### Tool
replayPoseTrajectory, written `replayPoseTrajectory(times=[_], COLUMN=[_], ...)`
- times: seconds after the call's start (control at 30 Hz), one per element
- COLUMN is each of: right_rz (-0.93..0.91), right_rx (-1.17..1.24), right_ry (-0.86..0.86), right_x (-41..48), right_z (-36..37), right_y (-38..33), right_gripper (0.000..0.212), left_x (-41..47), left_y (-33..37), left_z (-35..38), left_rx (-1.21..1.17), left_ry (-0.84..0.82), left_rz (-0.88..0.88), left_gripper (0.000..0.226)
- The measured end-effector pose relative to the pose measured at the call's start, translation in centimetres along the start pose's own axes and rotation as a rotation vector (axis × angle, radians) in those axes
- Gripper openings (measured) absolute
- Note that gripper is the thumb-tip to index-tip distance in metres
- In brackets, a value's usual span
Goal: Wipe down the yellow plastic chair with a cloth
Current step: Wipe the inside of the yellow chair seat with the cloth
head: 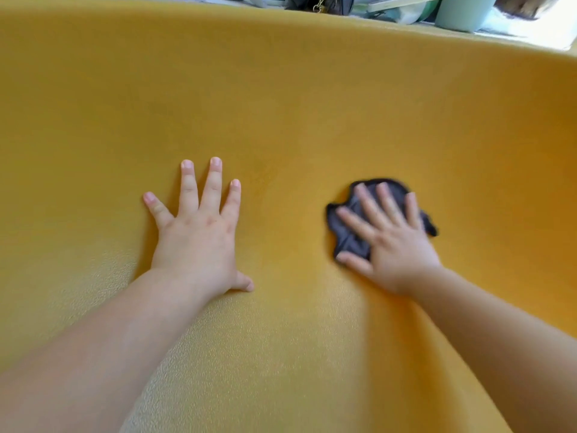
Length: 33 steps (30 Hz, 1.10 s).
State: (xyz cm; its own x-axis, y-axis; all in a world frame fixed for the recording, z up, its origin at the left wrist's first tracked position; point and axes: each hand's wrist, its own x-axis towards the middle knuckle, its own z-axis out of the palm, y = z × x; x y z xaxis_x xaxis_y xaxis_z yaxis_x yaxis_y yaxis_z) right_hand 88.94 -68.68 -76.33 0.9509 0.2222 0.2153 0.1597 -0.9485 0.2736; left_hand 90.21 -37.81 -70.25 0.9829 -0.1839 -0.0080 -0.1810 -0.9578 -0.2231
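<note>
Yellow plastic is filling pretty much the whole view: that's the chair point(281, 89), pebbly-textured and curving up toward its top edge. So the left hand point(196, 232) is lying flat on it, palm down, a bit left of the middle. Its fingers point(188, 185) are straight and spread apart, the thumb is sticking out sideways, and it's holding nothing.

Meanwhile the right hand point(390, 242) is pressing flat on the cloth point(349, 239), a small crumpled dark grey rag that's sitting on the chair surface right of the middle. The fingers there are straight and fanned out too. They're not curling round the cloth, just pushing it down against the plastic. Bits of it are poking out past the fingertips, beside the thumb and by the pinky.

That hand and the cloth are looking blurry, while the left one is looking sharp. Bare yellow is showing between the two hands, which are sitting well apart. Both forearms are bare and coming in from the bottom corners.

Over the chair's top edge a strip of clutter is peeking in: something dark with a gold chain point(318, 6) and a mint-green tub point(462, 10), too cropped to tell more.
</note>
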Motion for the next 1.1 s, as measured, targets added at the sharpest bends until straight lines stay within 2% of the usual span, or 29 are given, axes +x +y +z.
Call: replayPoseTrajectory(times=[0.07, 0.17, 0.2, 0.27, 0.37, 0.47, 0.53, 0.57, 0.63, 0.73, 0.8, 0.83, 0.9, 0.97, 1.03, 1.1], right_rz=[0.226, 0.556, 0.597, 0.5, 0.142, -0.235, -0.29, -0.208, 0.097, 0.527, 0.674, 0.657, 0.404, 0.017, -0.311, -0.566], right_rx=[0.006, 0.206, 0.292, 0.338, 0.306, 0.272, 0.207, 0.183, 0.198, 0.295, 0.384, 0.387, 0.312, 0.185, 0.099, 0.028], right_ry=[-0.044, -0.056, -0.092, -0.145, -0.141, -0.14, -0.067, -0.021, 0.032, 0.074, 0.141, 0.177, 0.227, 0.233, 0.197, 0.135], right_x=[0.7, 1.7, 1.9, 1.4, -0.8, -1.5, -0.4, 0.2, 1.1, 3.7, 6.5, 7.6, 8.7, 7.7, 5.7, 5.5], right_z=[-0.5, -0.7, -1.0, -1.7, -2.4, -2.2, -1.3, -0.8, -0.2, -0.5, -1.6, -2.1, -2.7, -2.5, -2.1, -2.0], right_y=[1.1, -4.6, -7.2, -11.7, -15.4, -13.3, -10.0, -8.3, -6.0, -6.7, -8.5, -9.5, -11.7, -13.8, -14.5, -12.4], right_gripper=[0.084, 0.088, 0.091, 0.091, 0.082, 0.076, 0.08, 0.082, 0.085, 0.09, 0.089, 0.088, 0.084, 0.077, 0.07, 0.066], left_x=[-0.1, -0.4, -0.5, -1.0, -2.3, -3.3, -3.4, -3.2, -2.7, -2.4, -2.4, -2.4, -2.3, -2.3, -2.3, -2.2], left_y=[0.0, -0.3, -0.6, -1.6, -3.8, -5.5, -5.9, -5.9, -5.7, -5.6, -5.7, -5.7, -5.6, -5.4, -5.3, -5.2], left_z=[-0.3, -1.1, -1.4, -2.0, -2.4, -2.1, -2.1, -2.1, -2.1, -1.8, -1.6, -1.5, -1.5, -1.6, -1.6, -1.5], left_rx=[0.017, 0.041, 0.058, 0.121, 0.266, 0.335, 0.303, 0.283, 0.247, 0.226, 0.221, 0.22, 0.22, 0.218, 0.217, 0.216], left_ry=[-0.006, -0.022, -0.024, -0.019, -0.002, -0.021, -0.057, -0.077, -0.102, -0.099, -0.091, -0.091, -0.093, -0.092, -0.087, -0.081], left_rz=[0.004, 0.009, 0.017, 0.032, 0.044, 0.015, -0.055, -0.088, -0.116, -0.105, -0.105, -0.106, -0.104, -0.102, -0.105, -0.103], left_gripper=[0.158, 0.158, 0.158, 0.156, 0.152, 0.148, 0.15, 0.152, 0.156, 0.158, 0.159, 0.159, 0.159, 0.159, 0.159, 0.158])
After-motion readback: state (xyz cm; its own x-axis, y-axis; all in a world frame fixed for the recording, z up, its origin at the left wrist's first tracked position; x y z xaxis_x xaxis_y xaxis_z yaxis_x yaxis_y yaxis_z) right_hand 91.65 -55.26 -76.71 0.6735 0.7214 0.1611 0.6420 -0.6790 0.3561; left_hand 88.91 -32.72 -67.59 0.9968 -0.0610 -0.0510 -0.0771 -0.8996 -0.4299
